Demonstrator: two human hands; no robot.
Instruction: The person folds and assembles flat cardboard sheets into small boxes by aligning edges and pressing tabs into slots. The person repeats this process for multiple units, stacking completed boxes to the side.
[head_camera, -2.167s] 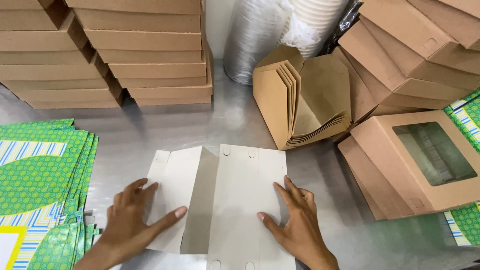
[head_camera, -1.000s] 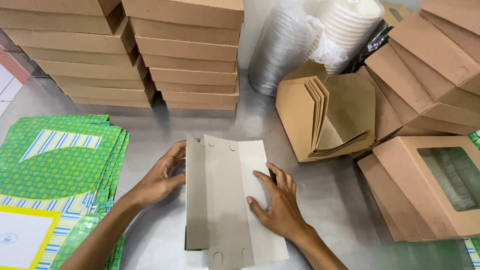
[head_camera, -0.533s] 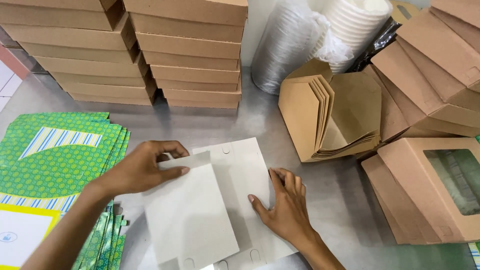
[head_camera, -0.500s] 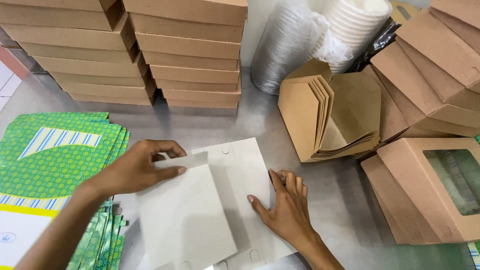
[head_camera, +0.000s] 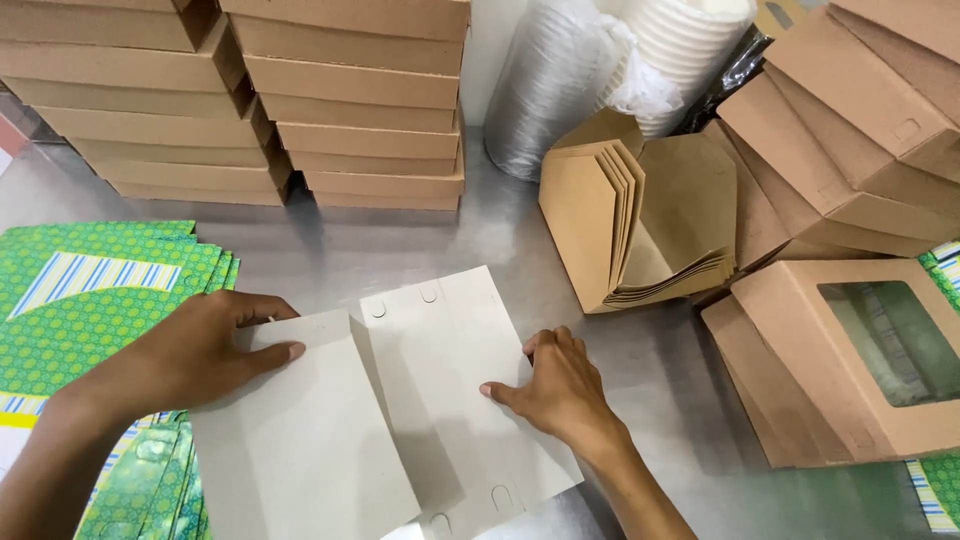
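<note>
A flat grey cardboard blank (head_camera: 450, 390) with small punched slots lies on the steel table in front of me. Its left flap (head_camera: 300, 440) is folded over and lies raised on the left side. My left hand (head_camera: 200, 345) grips the top left corner of that flap, thumb over the edge. My right hand (head_camera: 560, 390) presses flat on the right panel of the blank, fingers spread toward the fold.
Green patterned flat cartons (head_camera: 90, 300) are stacked at the left. Brown boxes (head_camera: 350, 120) pile up at the back and right. A brown windowed box (head_camera: 860, 360) sits at the right, folded brown cartons (head_camera: 640, 225) mid-right, stacked white cups (head_camera: 680, 50) behind.
The left flap has been folded over from standing upright to lying down toward the left. My right hand stayed pressed on the right panel.
</note>
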